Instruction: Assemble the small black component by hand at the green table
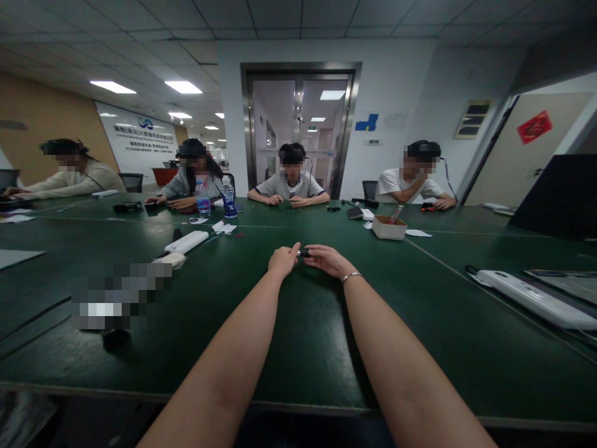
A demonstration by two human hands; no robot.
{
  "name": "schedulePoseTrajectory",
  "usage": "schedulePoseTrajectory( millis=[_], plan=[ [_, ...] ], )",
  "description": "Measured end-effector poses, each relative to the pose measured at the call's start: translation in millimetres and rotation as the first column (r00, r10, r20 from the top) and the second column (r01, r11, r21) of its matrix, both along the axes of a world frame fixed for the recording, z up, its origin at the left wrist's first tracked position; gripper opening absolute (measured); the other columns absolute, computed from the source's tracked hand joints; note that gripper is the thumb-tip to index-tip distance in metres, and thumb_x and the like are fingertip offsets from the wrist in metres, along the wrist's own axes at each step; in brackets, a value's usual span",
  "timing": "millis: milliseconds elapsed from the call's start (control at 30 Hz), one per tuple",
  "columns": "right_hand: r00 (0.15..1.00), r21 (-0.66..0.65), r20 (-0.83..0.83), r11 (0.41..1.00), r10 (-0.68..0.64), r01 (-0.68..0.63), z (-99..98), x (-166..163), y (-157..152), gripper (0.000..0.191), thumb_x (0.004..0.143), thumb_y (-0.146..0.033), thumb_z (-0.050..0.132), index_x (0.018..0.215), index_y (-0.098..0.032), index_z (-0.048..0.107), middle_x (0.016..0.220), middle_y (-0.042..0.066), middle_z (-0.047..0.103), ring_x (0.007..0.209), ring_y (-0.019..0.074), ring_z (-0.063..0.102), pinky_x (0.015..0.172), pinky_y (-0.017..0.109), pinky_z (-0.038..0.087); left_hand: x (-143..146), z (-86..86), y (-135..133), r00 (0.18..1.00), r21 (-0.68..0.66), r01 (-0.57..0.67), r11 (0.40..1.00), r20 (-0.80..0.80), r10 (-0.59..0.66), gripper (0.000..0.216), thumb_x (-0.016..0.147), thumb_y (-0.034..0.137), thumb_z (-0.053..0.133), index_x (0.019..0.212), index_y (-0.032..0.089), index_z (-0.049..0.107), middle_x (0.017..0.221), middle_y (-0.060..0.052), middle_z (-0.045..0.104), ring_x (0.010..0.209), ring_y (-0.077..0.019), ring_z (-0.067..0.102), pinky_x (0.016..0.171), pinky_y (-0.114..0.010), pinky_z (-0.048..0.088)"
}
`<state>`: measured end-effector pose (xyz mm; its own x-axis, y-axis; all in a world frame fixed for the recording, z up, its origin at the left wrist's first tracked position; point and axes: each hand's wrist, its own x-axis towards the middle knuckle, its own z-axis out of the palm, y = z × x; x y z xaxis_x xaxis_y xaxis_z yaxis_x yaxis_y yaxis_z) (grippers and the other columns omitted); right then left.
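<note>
Both my hands meet in front of me over the green table [308, 348]. Between them is a small black object with a silvery end [304, 253], too small to name. My left hand [282, 261] is closed, with its thumb up against the silvery end. The fingers of my right hand [328, 260] pinch the black part from the other side, and a silver bracelet [352, 276] circles that wrist. Much of the object is hidden behind my fingers.
Left stand a white power strip [187, 242], crumpled paper [224, 228] and water bottles [229, 198]. A small open box [388, 228] sits ahead to the right, another white power strip [532, 297] further right. Several people sit across the table.
</note>
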<state>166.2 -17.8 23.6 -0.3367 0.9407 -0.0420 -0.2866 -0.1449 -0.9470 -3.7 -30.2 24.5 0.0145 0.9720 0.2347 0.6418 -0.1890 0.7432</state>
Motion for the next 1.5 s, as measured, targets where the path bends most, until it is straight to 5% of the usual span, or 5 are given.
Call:
schedulePoseTrajectory(
  millis=[233,633,1500],
  plan=[
    [1.0,-0.001,0.027,1.0,-0.002,0.002,1.7,-2,-1,0.011,0.078,-0.004,0.06,0.086,-0.011,0.063,0.077,0.006,0.07,0.058,0.0134,0.067,0.068,0.029,0.058,2,-6.1,2,0.999,0.082,-0.02,0.996,0.029,0.018,0.032,0.085,0.051,0.042,0.083,0.023,0.058,0.064,-0.001,0.063,0.06,-0.0172,0.057,0.059,-0.027,0.037],
    [0.996,-0.037,-0.056,0.997,-0.072,0.07,-1.4,-2,3,0.009,0.082,-0.005,0.054,0.084,-0.012,0.061,0.073,0.006,0.069,0.06,0.0156,0.068,0.069,0.033,0.059,7,-19.9,19,0.888,0.12,0.153,0.981,0.42,-0.19,0.013,0.075,0.022,0.061,0.086,0.015,0.058,0.069,-0.001,0.062,0.062,-0.0105,0.057,0.064,-0.023,0.044],
    [0.996,-0.038,-0.053,0.997,-0.077,0.075,1.4,-1,-1,0.01,0.081,-0.003,0.057,0.086,-0.011,0.06,0.072,0.007,0.069,0.06,0.0165,0.069,0.067,0.032,0.058,3,-11.0,8,0.952,0.032,0.127,0.991,0.277,-0.131,0.02,0.082,0.035,0.055,0.085,0.016,0.06,0.075,-0.004,0.067,0.066,-0.0129,0.06,0.063,-0.024,0.046]
  ],
)
